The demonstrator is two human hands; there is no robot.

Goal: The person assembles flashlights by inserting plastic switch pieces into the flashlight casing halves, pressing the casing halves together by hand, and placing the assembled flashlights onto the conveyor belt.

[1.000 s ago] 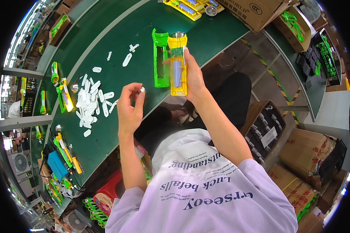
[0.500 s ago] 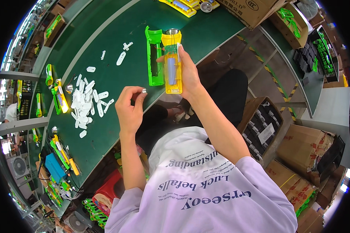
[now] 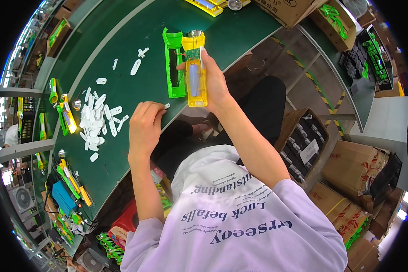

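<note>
Right hand (image 3: 215, 81): clamped on yellow torch shell (image 3: 196, 75), held above the table's near edge
Left hand (image 3: 145, 127): fingers pinched together on a small white piece (image 3: 167, 106)
Green shell (image 3: 173, 63): touching the yellow one's left side
White pile (image 3: 97, 120): on table (image 3: 122, 27), left of the hands

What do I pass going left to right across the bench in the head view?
Pile of white parts → left hand pinching a small white part → green shell → yellow shell in right hand.
</note>
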